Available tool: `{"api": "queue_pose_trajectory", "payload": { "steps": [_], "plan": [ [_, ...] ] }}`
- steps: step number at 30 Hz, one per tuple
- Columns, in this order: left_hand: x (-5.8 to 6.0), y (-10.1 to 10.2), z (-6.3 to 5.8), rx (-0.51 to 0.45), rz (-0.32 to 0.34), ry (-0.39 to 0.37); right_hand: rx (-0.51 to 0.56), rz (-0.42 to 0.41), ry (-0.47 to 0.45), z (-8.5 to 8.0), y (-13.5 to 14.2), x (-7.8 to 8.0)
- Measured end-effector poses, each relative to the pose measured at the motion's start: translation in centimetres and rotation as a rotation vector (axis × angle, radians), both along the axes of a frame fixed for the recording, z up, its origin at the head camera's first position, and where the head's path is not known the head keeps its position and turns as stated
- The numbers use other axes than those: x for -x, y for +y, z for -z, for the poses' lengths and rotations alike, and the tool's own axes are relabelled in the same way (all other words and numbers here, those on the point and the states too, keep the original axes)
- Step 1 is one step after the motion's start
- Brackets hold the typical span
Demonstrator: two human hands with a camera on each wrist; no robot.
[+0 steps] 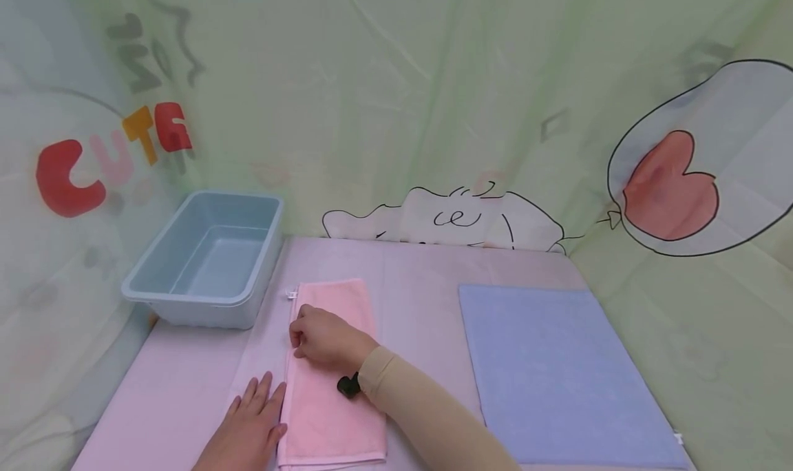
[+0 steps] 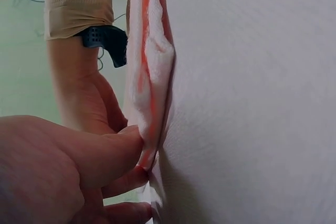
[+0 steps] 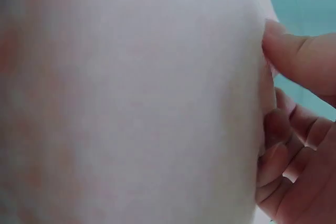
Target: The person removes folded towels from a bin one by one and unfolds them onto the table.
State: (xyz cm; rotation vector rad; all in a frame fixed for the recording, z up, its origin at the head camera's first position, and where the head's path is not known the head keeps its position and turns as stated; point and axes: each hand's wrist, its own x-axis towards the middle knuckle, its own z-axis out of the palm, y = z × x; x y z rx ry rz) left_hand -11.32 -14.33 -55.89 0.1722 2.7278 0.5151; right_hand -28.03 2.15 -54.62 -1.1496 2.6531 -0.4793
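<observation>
A pink towel (image 1: 337, 402), folded into a long strip, lies lengthwise on the table. My right hand (image 1: 328, 337) reaches across it and pinches its left edge near the far end, fingers curled. In the right wrist view the thumb and curled fingers of that hand (image 3: 304, 145) meet at the edge of the towel (image 3: 157, 93), which fills much of the picture. My left hand (image 1: 244, 423) rests with extended fingers beside the near part of the same edge. Its thumb touches the towel's layered side (image 2: 157, 61) in the left wrist view.
A light blue plastic basin (image 1: 257, 278) stands at the back left. To the right, a blue towel (image 1: 557, 374) lies spread flat on the pale pink table cover (image 1: 421, 319). Printed curtains (image 1: 384, 99) enclose the back and sides. A small black device (image 1: 349, 386) sits at my right wrist.
</observation>
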Motion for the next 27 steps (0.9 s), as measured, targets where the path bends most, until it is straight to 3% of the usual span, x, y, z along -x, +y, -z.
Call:
{"api": "queue_pose_trajectory", "payload": {
  "steps": [7, 11, 15, 19, 24, 27],
  "plan": [
    [-0.1, -0.6, 0.0, -0.038, 0.017, 0.075, 0.193, 0.010, -0.126, -0.3, 0.5, 0.3],
    [-0.1, -0.8, -0.1, -0.047, 0.018, 0.099, 0.227, 0.032, -0.207, -0.4, 0.7, 0.3],
    [0.0, -0.7, -0.2, -0.057, 0.011, 0.083, 0.227, 0.055, -0.248, -0.6, 1.0, 0.3],
    [-0.1, -0.7, -0.3, -0.073, 0.024, 0.129, 0.196, 0.056, -0.280, -0.9, 1.4, 0.1],
    [-0.3, -1.0, -0.1, -0.076, 0.045, 0.205, 0.082, -0.040, -0.198, -1.5, 1.6, -0.4],
    [-0.2, -1.1, 0.2, -0.091, 0.054, 0.220, 0.093, -0.053, -0.171, -1.5, 2.0, -0.5]
  ]
}}
